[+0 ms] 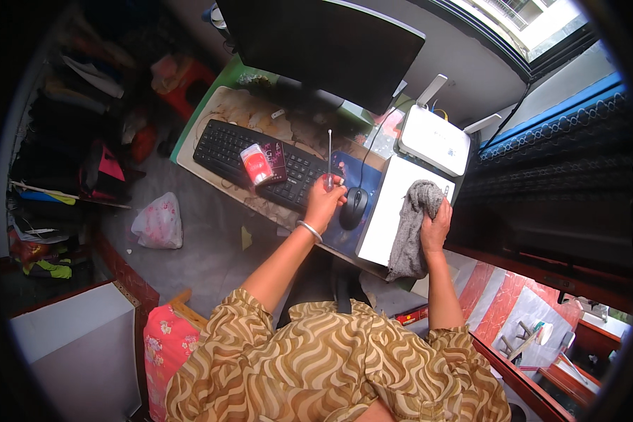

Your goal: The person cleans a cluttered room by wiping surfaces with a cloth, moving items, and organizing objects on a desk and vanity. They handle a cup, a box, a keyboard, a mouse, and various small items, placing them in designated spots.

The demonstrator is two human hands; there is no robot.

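My left hand (pixel 324 200) grips a thin screwdriver-like tool (pixel 330 153) by its clear handle, the metal shaft pointing away from me. Something small and pale shows at the fingertips, too small to name. This hand is over the right end of a black keyboard (pixel 216 145), beside a black computer mouse (pixel 354 207) on a blue mouse pad (pixel 324 240). My right hand (pixel 435 229) has a crumpled grey cloth (pixel 409 242) bunched in it. The cloth lies across a white box (pixel 377 227) and hangs over its near edge.
On the keyboard sit a red-and-white packet (pixel 257 164) and a dark card-like box (pixel 276 158). A monitor (pixel 322 47) stands behind. A white router (pixel 433 138) with raised antennas is beyond the white box. A plastic bag (pixel 159 221) rests on the floor at left.
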